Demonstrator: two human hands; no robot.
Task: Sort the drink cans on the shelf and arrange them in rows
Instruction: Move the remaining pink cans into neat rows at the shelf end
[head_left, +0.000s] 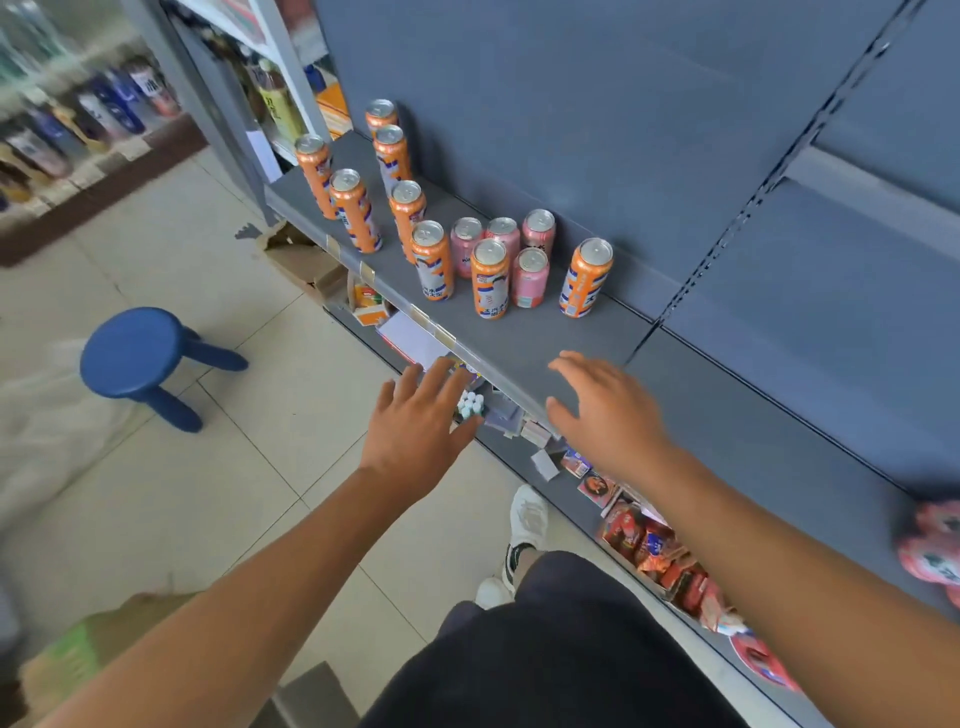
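Bright, even light; edges blurred and bent by wide-angle distortion.

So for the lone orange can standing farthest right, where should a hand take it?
Probably by the mid-body of the orange can, the right hand coming from the shelf's front edge. It stands upright with open shelf in front and to its right; pink cans crowd its left.

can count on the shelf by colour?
Orange cans: 8
Pink cans: 4
Total on the grey shelf: 12
Blurred items at the far right edge not counted.
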